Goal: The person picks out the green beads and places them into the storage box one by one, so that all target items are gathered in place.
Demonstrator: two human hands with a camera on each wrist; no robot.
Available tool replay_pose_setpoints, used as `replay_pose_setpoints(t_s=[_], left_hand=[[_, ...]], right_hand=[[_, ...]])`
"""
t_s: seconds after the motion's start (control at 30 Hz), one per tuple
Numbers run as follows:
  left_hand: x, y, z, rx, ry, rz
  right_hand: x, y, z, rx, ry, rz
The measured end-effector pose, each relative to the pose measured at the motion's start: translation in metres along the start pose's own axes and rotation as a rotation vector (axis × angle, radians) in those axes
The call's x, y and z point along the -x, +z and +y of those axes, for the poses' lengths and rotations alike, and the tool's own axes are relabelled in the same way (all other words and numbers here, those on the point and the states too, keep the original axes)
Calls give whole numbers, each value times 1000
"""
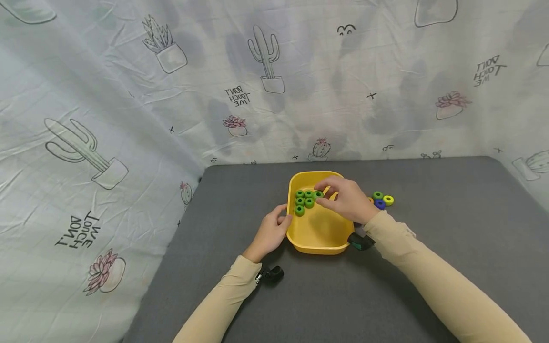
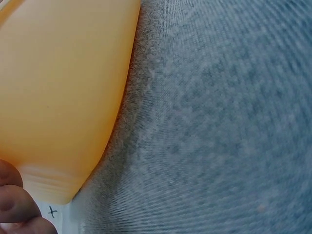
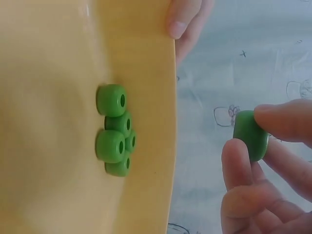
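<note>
Right hand [image 1: 345, 197] has a green bead [image 3: 250, 135] pinched in its fingers over the yellow tray [image 1: 319, 238]! Five matching beads [image 1: 299, 201] cluster along the left wall, left hand [image 1: 271, 232] fingers gripping the rim there; loose coloured beads [image 1: 380, 204] sit rightward on the tabletop [image 1: 309, 295].

Near half of yellow tray [image 1: 319, 231] passable; green beads [image 1: 300, 201] block far-left.
</note>
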State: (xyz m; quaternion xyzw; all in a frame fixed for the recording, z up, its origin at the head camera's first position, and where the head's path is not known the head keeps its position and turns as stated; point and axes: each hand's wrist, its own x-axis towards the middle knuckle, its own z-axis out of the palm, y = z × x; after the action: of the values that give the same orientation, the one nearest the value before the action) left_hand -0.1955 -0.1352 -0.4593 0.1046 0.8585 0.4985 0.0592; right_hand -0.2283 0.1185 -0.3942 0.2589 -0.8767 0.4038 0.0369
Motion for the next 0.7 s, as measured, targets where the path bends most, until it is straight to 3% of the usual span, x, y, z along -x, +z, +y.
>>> replay_pose_setpoints(t_s=[0.23, 0.7], left_hand=[[0, 1, 0, 0, -3, 1], [1, 0, 2, 4, -4, 0]], right_hand=[[-11, 6, 2, 17, 12, -27], [-28, 21, 4, 7, 112, -117]])
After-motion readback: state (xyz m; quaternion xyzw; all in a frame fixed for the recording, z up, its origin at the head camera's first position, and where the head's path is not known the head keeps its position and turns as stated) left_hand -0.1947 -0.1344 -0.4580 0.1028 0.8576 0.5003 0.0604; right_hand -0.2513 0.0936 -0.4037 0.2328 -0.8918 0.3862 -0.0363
